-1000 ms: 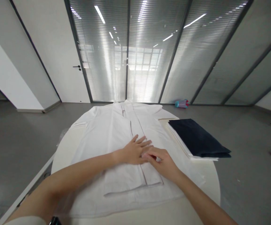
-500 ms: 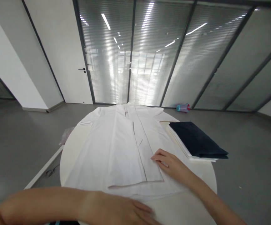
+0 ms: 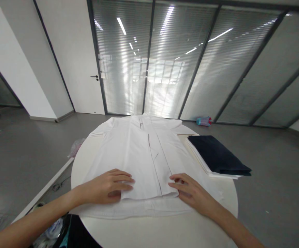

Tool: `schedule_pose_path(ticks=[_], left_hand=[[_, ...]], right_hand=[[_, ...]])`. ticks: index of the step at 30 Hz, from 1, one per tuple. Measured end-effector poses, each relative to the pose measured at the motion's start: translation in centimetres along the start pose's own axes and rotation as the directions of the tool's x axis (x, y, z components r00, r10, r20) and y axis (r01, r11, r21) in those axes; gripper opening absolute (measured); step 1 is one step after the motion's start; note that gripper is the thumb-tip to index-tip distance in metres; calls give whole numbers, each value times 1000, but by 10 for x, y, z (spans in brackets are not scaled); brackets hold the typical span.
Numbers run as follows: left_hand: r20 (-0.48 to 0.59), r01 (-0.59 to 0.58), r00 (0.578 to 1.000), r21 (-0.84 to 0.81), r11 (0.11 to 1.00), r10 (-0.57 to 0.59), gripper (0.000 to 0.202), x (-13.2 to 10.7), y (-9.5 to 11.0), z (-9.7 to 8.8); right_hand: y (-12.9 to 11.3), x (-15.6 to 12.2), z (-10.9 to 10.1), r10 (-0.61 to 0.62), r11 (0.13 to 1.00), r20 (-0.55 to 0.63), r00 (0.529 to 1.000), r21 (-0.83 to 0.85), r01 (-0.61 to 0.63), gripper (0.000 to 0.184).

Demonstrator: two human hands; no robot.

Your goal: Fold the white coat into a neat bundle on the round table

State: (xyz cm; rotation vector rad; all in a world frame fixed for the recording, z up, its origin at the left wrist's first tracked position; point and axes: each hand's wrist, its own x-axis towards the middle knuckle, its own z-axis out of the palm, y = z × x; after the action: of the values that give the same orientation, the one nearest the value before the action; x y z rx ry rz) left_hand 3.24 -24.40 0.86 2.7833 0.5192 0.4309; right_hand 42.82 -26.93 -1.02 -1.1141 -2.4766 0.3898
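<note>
A white short-sleeved shirt lies spread on a round white table, collar away from me and hem toward me. Its front flap has a long slit line down it. My left hand is at the left end of the flap's lower edge, fingers bent over the cloth and thumb partly hidden. At the flap's right lower corner, my right hand pinches the edge between curled fingers. Under the flap, the shirt's lower layer shows, reaching nearer to me.
On the table's right side lies a folded dark navy cloth atop folded white cloth. A clear plastic bag is beyond the left edge. A blue and red item lies on the floor by the glass wall.
My left hand has moved up and away from me, from the near table edge onto the shirt's front hem. My right hand has shifted slightly toward me, to the flap's corner.
</note>
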Motion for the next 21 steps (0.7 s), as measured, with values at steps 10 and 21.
schedule_pose_path(ticks=[10,21], left_hand=[[-168,-29,985,43,999,35,40,-5,2,8],[-146,-83,985,56,995,90,45,-36,59,-10]], right_hand=[[-1,10,-6,-34,991,-120,992,128,50,34],[-61,-12,-15,-208,976,3,978,69,207,36]])
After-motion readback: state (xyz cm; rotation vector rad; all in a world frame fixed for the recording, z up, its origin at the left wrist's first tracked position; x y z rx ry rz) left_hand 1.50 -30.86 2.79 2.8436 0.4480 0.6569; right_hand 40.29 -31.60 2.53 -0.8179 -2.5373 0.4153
